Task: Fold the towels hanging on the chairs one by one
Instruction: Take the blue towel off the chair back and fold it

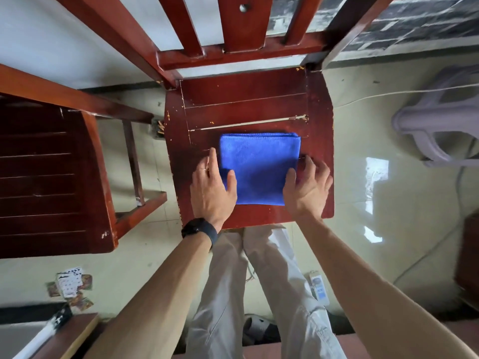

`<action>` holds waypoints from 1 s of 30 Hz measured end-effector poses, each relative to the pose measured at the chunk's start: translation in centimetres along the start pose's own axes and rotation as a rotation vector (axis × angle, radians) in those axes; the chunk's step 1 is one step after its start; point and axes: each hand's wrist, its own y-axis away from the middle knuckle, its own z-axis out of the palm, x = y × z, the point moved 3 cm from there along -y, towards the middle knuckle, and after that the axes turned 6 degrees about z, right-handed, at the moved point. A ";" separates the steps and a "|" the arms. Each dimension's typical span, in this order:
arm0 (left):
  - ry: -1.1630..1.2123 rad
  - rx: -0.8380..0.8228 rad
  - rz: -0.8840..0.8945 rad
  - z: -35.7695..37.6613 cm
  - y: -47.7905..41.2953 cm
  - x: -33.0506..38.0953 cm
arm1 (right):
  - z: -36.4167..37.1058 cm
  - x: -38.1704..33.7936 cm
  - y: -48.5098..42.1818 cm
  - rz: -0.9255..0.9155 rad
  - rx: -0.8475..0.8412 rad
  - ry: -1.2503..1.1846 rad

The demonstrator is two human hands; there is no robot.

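A blue towel, folded into a neat square, lies flat on the seat of a red-brown wooden chair. My left hand rests at the towel's left edge, fingers spread on the seat and thumb lying on the cloth. At the right edge sits my right hand, its thumb on the towel and its fingers curled over the side. Neither hand lifts the towel. A black watch is on my left wrist.
A second wooden chair stands close on the left. A pale plastic stool and a thin cord lie to the right on the glossy tiled floor. Playing cards and a remote lie on the floor near my legs.
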 end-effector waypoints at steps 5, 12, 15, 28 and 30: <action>0.475 -0.123 -0.466 -0.3 -1.5 -0.4 | -1.3 -1.0 -1.9 0.259 -0.301 -0.321; 0.769 -0.302 -0.581 -1.4 -2.7 -0.9 | -2.5 -0.5 -2.5 0.308 -0.581 -0.497; 0.790 -0.314 -0.552 -3.5 -1.9 -0.6 | -3.5 0.3 -1.0 0.322 -0.634 -0.615; 0.958 -0.636 -0.225 -20.4 6.9 11.0 | -22.0 3.5 14.3 0.245 -0.739 -1.137; 0.952 -0.688 -0.141 -23.6 8.9 14.5 | -26.4 4.3 17.7 0.227 -0.624 -1.171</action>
